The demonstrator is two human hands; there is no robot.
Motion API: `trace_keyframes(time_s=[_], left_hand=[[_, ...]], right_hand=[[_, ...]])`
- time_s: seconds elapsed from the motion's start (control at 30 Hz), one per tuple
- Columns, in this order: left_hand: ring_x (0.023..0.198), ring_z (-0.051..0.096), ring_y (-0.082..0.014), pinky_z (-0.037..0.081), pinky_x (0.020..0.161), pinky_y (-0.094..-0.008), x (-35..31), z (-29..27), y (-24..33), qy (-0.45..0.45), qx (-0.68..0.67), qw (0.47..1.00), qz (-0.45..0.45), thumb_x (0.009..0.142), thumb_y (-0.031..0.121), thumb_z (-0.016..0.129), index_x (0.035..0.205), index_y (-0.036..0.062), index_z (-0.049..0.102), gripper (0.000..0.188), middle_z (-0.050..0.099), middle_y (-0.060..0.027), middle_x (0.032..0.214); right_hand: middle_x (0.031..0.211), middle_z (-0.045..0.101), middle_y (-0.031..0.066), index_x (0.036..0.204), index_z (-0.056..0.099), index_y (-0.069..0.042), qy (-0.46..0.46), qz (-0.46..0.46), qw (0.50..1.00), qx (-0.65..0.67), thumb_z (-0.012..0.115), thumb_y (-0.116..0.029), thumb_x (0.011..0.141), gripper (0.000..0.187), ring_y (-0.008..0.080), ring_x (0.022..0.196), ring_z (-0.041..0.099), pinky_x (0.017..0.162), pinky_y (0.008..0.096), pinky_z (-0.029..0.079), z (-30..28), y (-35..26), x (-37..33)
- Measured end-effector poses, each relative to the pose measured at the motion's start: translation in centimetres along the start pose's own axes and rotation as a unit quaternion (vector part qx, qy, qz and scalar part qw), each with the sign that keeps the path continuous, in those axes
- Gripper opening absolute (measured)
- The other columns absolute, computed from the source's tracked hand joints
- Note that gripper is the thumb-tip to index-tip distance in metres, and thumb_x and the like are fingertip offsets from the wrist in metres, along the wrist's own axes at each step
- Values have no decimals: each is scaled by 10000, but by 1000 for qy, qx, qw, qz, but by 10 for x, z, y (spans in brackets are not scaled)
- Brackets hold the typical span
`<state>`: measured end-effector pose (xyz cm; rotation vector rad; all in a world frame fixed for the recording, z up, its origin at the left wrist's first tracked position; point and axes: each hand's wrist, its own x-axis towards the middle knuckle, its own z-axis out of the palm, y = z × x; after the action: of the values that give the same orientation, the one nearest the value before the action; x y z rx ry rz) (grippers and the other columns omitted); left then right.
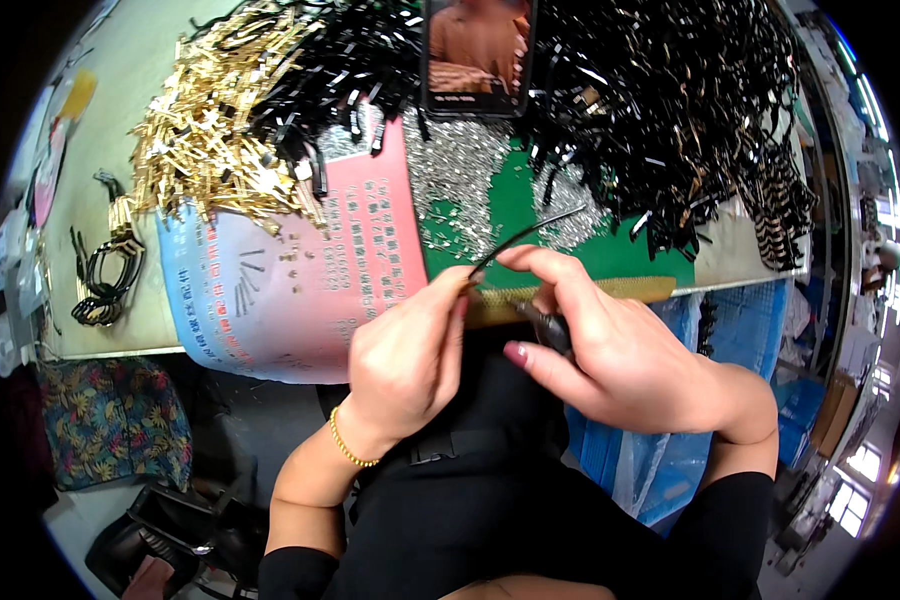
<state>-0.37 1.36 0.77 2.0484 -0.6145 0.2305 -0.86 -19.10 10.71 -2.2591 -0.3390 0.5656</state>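
Observation:
Close in front of my body, my left hand (410, 350) is closed in a pinch on one end of a thin black strap (515, 240). The strap slants up to the right and ends in a narrow silvery tip. My right hand (620, 340) curls around a dark-handled hand tool (550, 328); its working end is partly hidden, so I cannot tell its exact kind. The right index finger lies beside the strap, and whether it touches is unclear. Below both hands runs a yellowish woven strip (625, 290) along the table's front edge.
Gold metal pieces (220, 130) heap at the left, black straps (670, 110) at the right. Small silver parts (455, 180) cover a green mat (515, 190). A phone (477, 55) stands at the back. A pink-and-blue printed sheet (270, 290) overhangs the front edge; a bundled strap coil (110, 265) lies far left.

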Motion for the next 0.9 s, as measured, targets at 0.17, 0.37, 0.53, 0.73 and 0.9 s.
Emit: trace_keyframes(time_s=[0.17, 0.37, 0.53, 0.73, 0.9], left_hand=[[789, 674, -117, 571, 717, -259, 0, -39, -17, 165, -284, 915, -236, 1087, 104, 452, 1462, -9, 409, 394, 723, -154, 1011], [893, 705, -225, 604, 860, -389, -16, -61, -40, 220, -252, 934, -127, 1081, 87, 386, 1254, 6, 445, 200, 604, -287, 1278], [848, 673, -202, 589, 917, -473, -27, -81, -55, 282, -261, 912, -146, 1056, 41, 375, 1195, -1, 475, 176, 605, -209, 1131], [840, 568, -138, 488, 822, -307, 1, -97, -55, 274, -72, 945, -162, 1061, 119, 450, 1203, -37, 599, 258, 581, -68, 1039], [913, 590, -354, 491, 834, -415, 61, -102, -41, 9, 280, 960, -12, 923, -16, 564, 1208, 56, 645, 305, 622, -161, 1031]], right_hand=[[924, 647, 212, 1242, 506, 57, 105, -135, 958, -229, 623, -88, 895, 394, 387, 712, 682, 613, 446, 561, 1, -8, 67], [899, 664, 277, 919, 632, 92, 150, -103, 918, -353, 622, -51, 820, 175, 392, 778, 714, 690, 457, 603, 11, -27, 166], [910, 656, 266, 890, 636, 90, 95, -132, 938, -307, 620, -64, 840, 162, 409, 783, 706, 678, 468, 597, 20, -31, 161], [930, 662, 201, 951, 637, 23, 186, -182, 945, -198, 685, -131, 874, 179, 370, 826, 696, 731, 437, 571, 14, -32, 126], [869, 594, 49, 1048, 588, -28, 144, -95, 981, 93, 710, -52, 897, 195, 136, 810, 612, 719, 271, 482, -13, -24, 58]])
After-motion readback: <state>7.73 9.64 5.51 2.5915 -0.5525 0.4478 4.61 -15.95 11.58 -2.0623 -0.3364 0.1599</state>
